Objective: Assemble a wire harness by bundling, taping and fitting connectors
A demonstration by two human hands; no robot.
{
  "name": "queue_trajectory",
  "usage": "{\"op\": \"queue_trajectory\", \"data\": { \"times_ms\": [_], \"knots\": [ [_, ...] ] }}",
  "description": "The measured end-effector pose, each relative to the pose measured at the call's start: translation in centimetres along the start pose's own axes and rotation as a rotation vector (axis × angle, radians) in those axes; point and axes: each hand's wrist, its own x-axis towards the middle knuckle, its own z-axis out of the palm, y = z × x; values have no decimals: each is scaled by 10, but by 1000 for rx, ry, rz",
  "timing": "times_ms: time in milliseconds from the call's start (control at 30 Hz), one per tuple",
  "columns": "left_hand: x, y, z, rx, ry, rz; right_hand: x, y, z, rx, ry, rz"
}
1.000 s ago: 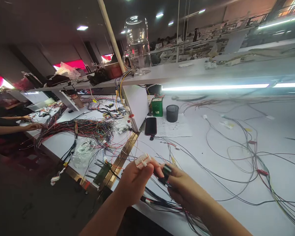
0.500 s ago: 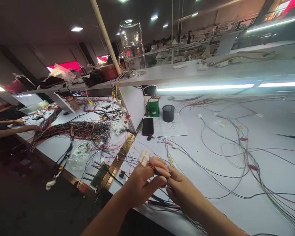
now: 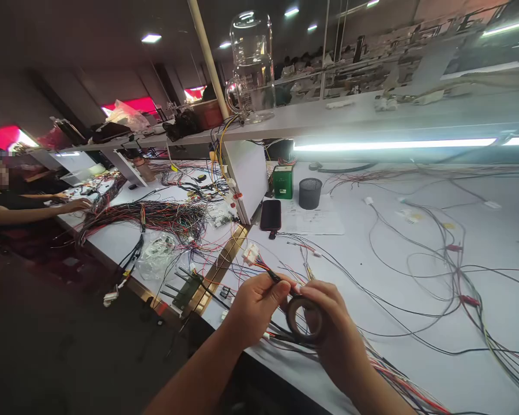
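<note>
My left hand (image 3: pixel 257 305) is closed around a wire harness (image 3: pixel 273 275), thumb and fingers pinching its black-wrapped part. A white connector (image 3: pixel 251 254) with several coloured wires sticks out beyond that hand, up and to the left. Against the harness, my right hand (image 3: pixel 335 314) grips a roll of black tape (image 3: pixel 292 317), its ring facing me. The fingertips of both hands nearly meet. More of the harness wires (image 3: pixel 398 377) trail below my right hand toward the lower right.
A phone (image 3: pixel 270 215), a green box (image 3: pixel 283 182) and a black mesh cup (image 3: pixel 310 193) stand behind my hands. Loose wires (image 3: pixel 456 276) spread over the right side. At left, a person's arm (image 3: pixel 34 214) reaches to a large wire bundle (image 3: pixel 155 222). Overhead, a shelf carries a glass jug (image 3: pixel 253 69).
The tape roll has come into view in my right hand, which has turned. The white connector now points out farther from my left hand. The camera view has shifted left.
</note>
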Motion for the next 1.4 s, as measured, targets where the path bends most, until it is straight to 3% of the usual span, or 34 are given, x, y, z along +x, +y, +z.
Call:
{"op": "queue_trajectory", "data": {
  "times_ms": [100, 167, 300, 367, 467, 567, 667, 733, 800, 867, 967, 1033, 1133, 1233, 1300, 1400],
  "knots": [
    [-2, -3, -4, -56, 5, 16, 7, -5, -5, 279, 16, 456],
    [-1, -1, -8, 10, -47, 73, 16, -7, -9, 413, -49, 713],
    [6, 6, -14, 178, -179, 234, 34, -10, -12, 526, -416, 897],
    [10, 9, -14, 226, -189, 285, 35, -10, -13, 533, -456, 893],
    [11, 8, -12, 333, -95, 356, 22, -6, -15, 482, -308, 740],
    [11, 2, -8, 337, 32, 381, 3, 1, -14, 201, -242, 372],
    [10, -3, -2, 251, 54, 288, -8, 6, -7, -187, -201, -44],
    [9, -5, 1, 138, 28, 168, -9, 7, -3, -242, -141, -144],
    [7, -6, 2, 0, 14, 78, -7, 6, -2, -82, -50, -10],
    [4, -7, 4, -94, 30, 73, -1, 3, -5, 164, -22, 317],
    [3, -6, 5, -175, 17, 146, 12, -2, -12, 397, -216, 771],
    [5, -8, 4, -212, -42, 177, 21, -6, -14, 443, -375, 891],
    [10, -12, 1, -118, -92, 219, 27, -9, -14, 384, -451, 957],
    [16, -18, -2, 117, -65, 259, 18, -8, -15, 283, -390, 915],
    [18, -22, -2, 164, 8, 239, 6, -5, -17, 217, -338, 797],
    [19, -29, 2, 20, 111, 151, -11, 2, -20, -16, -292, 548]
  ]
}}
